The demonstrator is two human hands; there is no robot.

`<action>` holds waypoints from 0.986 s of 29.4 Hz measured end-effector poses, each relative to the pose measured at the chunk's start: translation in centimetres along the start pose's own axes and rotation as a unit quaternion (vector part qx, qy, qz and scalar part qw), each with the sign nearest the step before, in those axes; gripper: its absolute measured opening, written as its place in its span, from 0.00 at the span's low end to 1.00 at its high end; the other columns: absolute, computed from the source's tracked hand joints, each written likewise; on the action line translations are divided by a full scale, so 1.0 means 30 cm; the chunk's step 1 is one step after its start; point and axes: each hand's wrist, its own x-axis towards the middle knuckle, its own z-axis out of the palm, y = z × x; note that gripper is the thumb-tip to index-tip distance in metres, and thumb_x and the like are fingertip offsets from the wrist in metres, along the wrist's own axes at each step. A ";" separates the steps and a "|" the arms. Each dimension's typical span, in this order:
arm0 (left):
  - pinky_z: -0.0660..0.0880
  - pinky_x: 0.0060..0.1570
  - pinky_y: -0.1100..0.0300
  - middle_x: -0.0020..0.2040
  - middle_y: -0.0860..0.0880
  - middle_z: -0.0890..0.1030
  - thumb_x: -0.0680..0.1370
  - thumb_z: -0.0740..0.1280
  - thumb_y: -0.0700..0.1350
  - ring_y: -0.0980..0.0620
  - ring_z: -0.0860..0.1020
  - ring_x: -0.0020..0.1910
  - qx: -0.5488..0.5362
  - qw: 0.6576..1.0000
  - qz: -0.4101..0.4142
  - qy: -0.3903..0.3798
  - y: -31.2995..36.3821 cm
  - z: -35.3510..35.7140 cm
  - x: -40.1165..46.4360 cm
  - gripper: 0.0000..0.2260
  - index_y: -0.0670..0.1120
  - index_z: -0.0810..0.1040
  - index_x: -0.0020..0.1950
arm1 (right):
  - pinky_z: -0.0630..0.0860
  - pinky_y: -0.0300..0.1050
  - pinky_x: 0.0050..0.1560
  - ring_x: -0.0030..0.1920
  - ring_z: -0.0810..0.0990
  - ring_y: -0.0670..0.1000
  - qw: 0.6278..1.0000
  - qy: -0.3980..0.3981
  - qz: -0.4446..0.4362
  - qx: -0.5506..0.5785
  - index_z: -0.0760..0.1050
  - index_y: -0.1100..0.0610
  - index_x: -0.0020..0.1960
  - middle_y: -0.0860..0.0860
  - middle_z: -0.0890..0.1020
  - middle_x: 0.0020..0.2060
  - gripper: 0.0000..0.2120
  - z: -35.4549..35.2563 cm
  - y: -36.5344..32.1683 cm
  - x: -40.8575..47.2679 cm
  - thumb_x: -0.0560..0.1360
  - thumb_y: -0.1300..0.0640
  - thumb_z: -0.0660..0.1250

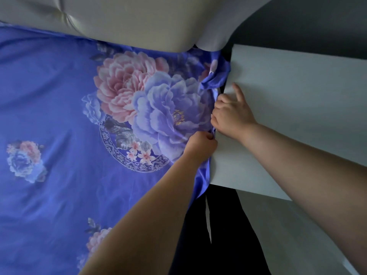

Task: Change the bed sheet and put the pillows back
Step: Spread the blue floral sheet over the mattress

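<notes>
Bed sheet of blue fabric, printed with large pink and lilac peonies, lies spread across a mattress, one sheet only, running from the left edge of the view to the bed's right side. Two bare hands work at that side edge, close together, in the narrow gap between the bed and one white, flat-topped bedside cabinet. The left hand is curled into a fist on the sheet's edge, gripping a fold of cloth. The right hand, just above it, also has its fingers curled down into the bunched fabric, while its index finger lies out against the cabinet top.

One big flower cluster sits near the hands above a curved band of white ornament with small pink blossoms; a smaller cluster shows at the far left, and another is partly covered by the left forearm at the bottom. The cloth lies mostly smooth, with soft creases, and is rumpled into a knot at the upper corner beside the cabinet.

One cream padded headboard crosses the top. The sheet's hanging edge drops out of sight behind the cabinet and both wrists, and the fingertips of both hands are hidden in the folds. Dark clothing fills the lower middle; its form is hard to make out.
</notes>
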 end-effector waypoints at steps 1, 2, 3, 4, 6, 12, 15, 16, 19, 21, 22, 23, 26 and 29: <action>0.64 0.37 0.60 0.33 0.46 0.73 0.72 0.62 0.39 0.42 0.72 0.38 -0.001 1.000 0.001 -0.001 0.004 0.003 0.002 0.10 0.42 0.69 0.29 | 0.54 0.70 0.69 0.52 0.78 0.55 1.000 0.000 0.004 -0.002 0.84 0.59 0.42 0.53 0.82 0.39 0.10 0.001 0.005 -0.002 0.73 0.57 0.64; 0.65 0.38 0.60 0.34 0.45 0.74 0.72 0.61 0.38 0.41 0.73 0.39 0.003 1.000 0.004 -0.003 0.010 0.010 0.001 0.10 0.42 0.69 0.30 | 0.53 0.69 0.69 0.52 0.77 0.54 1.000 0.002 0.008 -0.006 0.84 0.59 0.42 0.53 0.82 0.39 0.11 0.006 0.010 -0.006 0.74 0.57 0.64; 0.65 0.39 0.60 0.36 0.44 0.75 0.72 0.60 0.38 0.40 0.74 0.42 0.009 1.000 0.008 -0.006 0.017 0.020 -0.001 0.09 0.42 0.69 0.31 | 0.52 0.69 0.70 0.53 0.77 0.54 1.000 0.003 0.010 -0.007 0.84 0.58 0.43 0.52 0.82 0.40 0.11 0.012 0.013 -0.011 0.74 0.56 0.63; 0.66 0.40 0.60 0.39 0.43 0.77 0.71 0.59 0.37 0.40 0.75 0.45 0.020 1.000 0.011 -0.008 0.027 0.030 -0.002 0.07 0.42 0.71 0.34 | 0.51 0.68 0.70 0.54 0.77 0.54 1.000 0.009 0.010 -0.007 0.84 0.58 0.43 0.52 0.82 0.41 0.11 0.019 0.016 -0.014 0.74 0.56 0.63; 0.68 0.45 0.58 0.50 0.40 0.80 0.72 0.59 0.37 0.40 0.76 0.51 0.048 0.999 0.019 -0.003 0.046 0.049 -0.005 0.08 0.40 0.76 0.45 | 0.50 0.68 0.70 0.54 0.76 0.53 1.000 0.006 0.015 -0.009 0.84 0.58 0.44 0.52 0.81 0.41 0.11 0.023 0.020 -0.017 0.74 0.56 0.63; 0.73 0.54 0.54 0.57 0.41 0.79 0.75 0.61 0.39 0.41 0.77 0.57 0.137 0.988 0.066 0.002 0.086 0.092 -0.019 0.13 0.40 0.76 0.58 | 0.48 0.68 0.70 0.52 0.75 0.56 0.999 -0.007 0.031 -0.021 0.81 0.61 0.44 0.56 0.80 0.38 0.10 0.017 0.053 -0.032 0.74 0.57 0.63; 0.73 0.56 0.52 0.60 0.42 0.78 0.77 0.59 0.39 0.43 0.76 0.60 0.205 0.972 0.109 -0.029 0.091 0.074 -0.008 0.14 0.41 0.75 0.61 | 0.49 0.65 0.71 0.53 0.76 0.57 0.997 -0.021 0.059 -0.041 0.76 0.62 0.53 0.60 0.81 0.40 0.12 -0.002 0.051 -0.019 0.72 0.58 0.64; 0.73 0.56 0.52 0.62 0.43 0.77 0.78 0.59 0.40 0.43 0.75 0.61 0.237 0.963 0.124 -0.042 0.089 0.060 -0.001 0.14 0.42 0.75 0.62 | 0.50 0.63 0.71 0.53 0.76 0.58 0.996 -0.028 0.068 -0.053 0.73 0.62 0.57 0.61 0.81 0.41 0.15 -0.008 0.039 -0.003 0.72 0.59 0.64; 0.73 0.54 0.50 0.62 0.44 0.77 0.77 0.58 0.40 0.42 0.75 0.62 0.345 0.919 0.187 -0.042 0.071 0.005 0.011 0.16 0.45 0.73 0.65 | 0.70 0.55 0.54 0.46 0.80 0.63 0.993 -0.017 0.118 0.018 0.67 0.62 0.63 0.64 0.82 0.43 0.19 -0.051 -0.026 0.074 0.74 0.56 0.62; 0.73 0.52 0.52 0.58 0.44 0.79 0.77 0.58 0.40 0.42 0.75 0.59 0.376 0.893 0.246 0.017 0.053 -0.033 0.015 0.16 0.45 0.75 0.63 | 0.71 0.49 0.42 0.46 0.81 0.64 0.978 -0.012 0.151 0.144 0.63 0.57 0.68 0.62 0.81 0.48 0.24 -0.063 -0.043 0.139 0.75 0.52 0.62; 0.71 0.52 0.53 0.56 0.45 0.79 0.76 0.58 0.40 0.42 0.75 0.58 0.378 0.883 0.272 0.062 0.034 -0.049 0.015 0.15 0.46 0.77 0.60 | 0.73 0.48 0.44 0.51 0.80 0.63 0.956 -0.044 0.186 0.221 0.60 0.55 0.70 0.61 0.80 0.54 0.27 -0.064 -0.038 0.168 0.74 0.53 0.63; 0.69 0.52 0.53 0.56 0.45 0.79 0.74 0.58 0.41 0.42 0.74 0.58 0.373 0.875 0.289 0.111 0.012 -0.062 0.012 0.15 0.46 0.78 0.57 | 0.75 0.49 0.50 0.57 0.78 0.61 0.916 -0.077 0.243 0.311 0.59 0.55 0.72 0.60 0.77 0.59 0.29 -0.063 -0.020 0.199 0.73 0.54 0.64; 0.57 0.68 0.45 0.70 0.44 0.69 0.71 0.51 0.47 0.39 0.64 0.69 0.366 0.868 0.279 0.188 -0.087 -0.078 0.007 0.23 0.47 0.77 0.60 | 0.71 0.52 0.65 0.66 0.71 0.56 0.698 -0.027 0.440 0.564 0.56 0.54 0.75 0.55 0.69 0.69 0.33 -0.084 0.026 0.293 0.73 0.55 0.65; 0.33 0.71 0.41 0.79 0.48 0.46 0.77 0.54 0.47 0.39 0.40 0.76 0.469 0.837 0.263 0.098 -0.171 -0.045 0.028 0.17 0.50 0.77 0.61 | 0.67 0.52 0.69 0.70 0.67 0.56 0.664 0.058 0.462 0.585 0.55 0.54 0.76 0.55 0.66 0.72 0.34 -0.116 0.022 0.373 0.75 0.46 0.64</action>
